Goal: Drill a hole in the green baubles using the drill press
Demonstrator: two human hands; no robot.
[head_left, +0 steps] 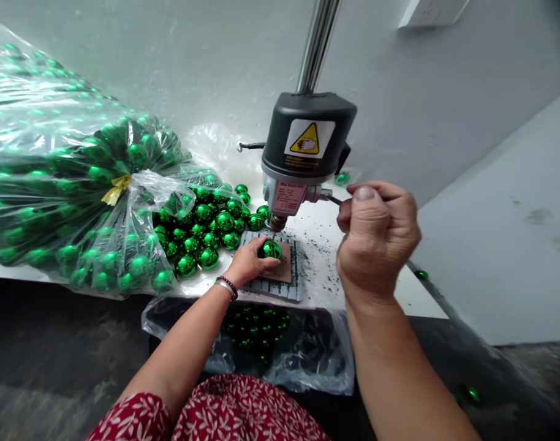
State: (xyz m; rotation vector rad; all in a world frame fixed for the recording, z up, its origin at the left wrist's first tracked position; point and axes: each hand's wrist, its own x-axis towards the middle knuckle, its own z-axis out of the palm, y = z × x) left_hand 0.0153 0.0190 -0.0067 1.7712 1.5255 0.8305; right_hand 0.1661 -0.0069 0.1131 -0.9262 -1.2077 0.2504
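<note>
A shiny green ball (271, 249) sits under the bit of a small bench drill (306, 138). My left hand (251, 262) holds that ball between thumb and fingers, over a brown square block (283, 269) on the grey drill base (295, 290). Raised at the drill's right side, my right hand (376, 236) is closed round the thin dark feed lever (334, 199). The drill's tip meets the top of the ball or is just above it; I cannot tell which.
Loose green balls (209, 258) lie left of the drill beside a large tied plastic bag (78, 202) of them. Dark shavings dot the white table (326, 245). A plastic-lined bin (307, 373) with balls stands below the front edge. Stray balls lie at right.
</note>
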